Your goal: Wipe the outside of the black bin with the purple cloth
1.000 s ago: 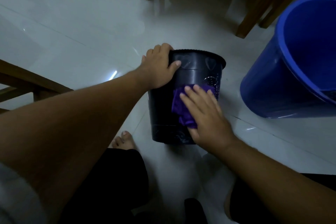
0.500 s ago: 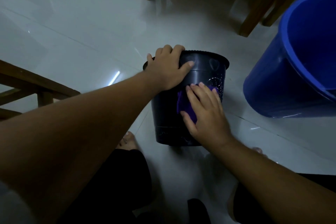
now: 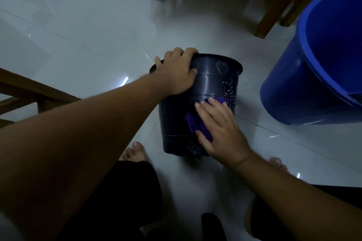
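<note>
Head view: our left hand point(image 3: 177, 73) curls over the black bin point(image 3: 205, 88) rim at 10 o'clock, probably so it won't slide. Right hand point(image 3: 219, 129), fingers flat and spread, presses the purple cloth point(image 3: 195, 123) against the near wall.

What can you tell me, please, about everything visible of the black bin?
The black bin is a round, glossy, plastic-looking tub, standing roughly upright on the tiled floor, with a ribbed rim, a faint heart mark and pale scratchy patterning. The left hand grips its rim; the right hand presses the purple cloth flat against its side.
</note>
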